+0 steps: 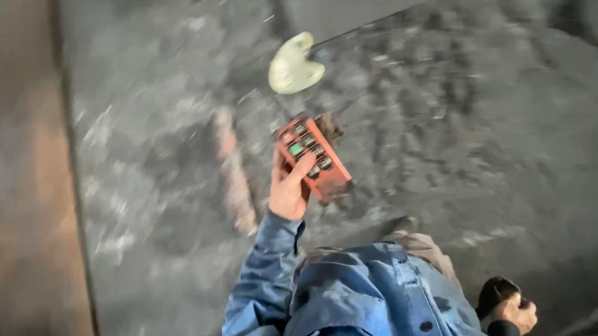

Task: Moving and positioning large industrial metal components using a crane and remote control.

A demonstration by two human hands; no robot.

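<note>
Head view: your left hand point(289, 189) wrapped around orange push-button remote control point(313, 158), thumb resting on button rows, remote held out in front of your blue jacket point(373, 308). Your right hand point(515, 312) low by hip, curled around dark object point(495, 290), kind unclear. Pale glove-like scrap point(293, 65) lies on dark gritty floor point(495, 132) beyond remote. Rusty beam point(23, 219) along left edge.

The left hand point(288, 191) is gripping an orange matt plastic remote point(314, 157); under it, rough gritty floor point(502, 132) is showing.
</note>
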